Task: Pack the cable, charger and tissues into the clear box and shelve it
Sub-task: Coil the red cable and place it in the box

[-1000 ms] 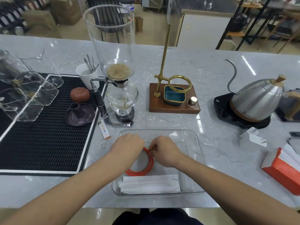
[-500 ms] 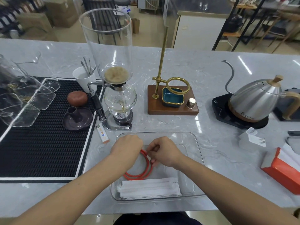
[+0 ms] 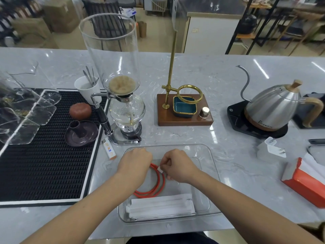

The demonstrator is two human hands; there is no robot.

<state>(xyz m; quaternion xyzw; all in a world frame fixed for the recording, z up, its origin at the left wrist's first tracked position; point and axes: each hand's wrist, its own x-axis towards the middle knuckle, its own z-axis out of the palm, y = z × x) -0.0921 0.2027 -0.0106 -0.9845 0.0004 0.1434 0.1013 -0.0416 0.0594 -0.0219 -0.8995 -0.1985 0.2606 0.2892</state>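
Observation:
The clear box [image 3: 209, 155] stands on the marble counter right in front of me. A white pack of tissues [image 3: 161, 206] lies flat along its near side. Behind the tissues, a coiled orange cable [image 3: 158, 186] rests inside the box. My left hand [image 3: 134, 162] is closed over the coil's left side. My right hand [image 3: 177, 166] pinches the cable's white plug end between thumb and finger. The white charger [image 3: 270, 151] sits on the counter to the right of the box, apart from both hands.
A glass siphon brewer [image 3: 123, 106] and a lighter [image 3: 109, 148] stand just behind the box. A black ribbed mat [image 3: 44, 164] lies left, a brass stand on a wooden base [image 3: 184, 111] behind, a kettle [image 3: 270, 110] and an orange-red box [image 3: 304, 182] right.
The camera view has shifted slightly. Both hands stay over the coil in the box; the right hand now shows the white plug end pinched in its fingers.

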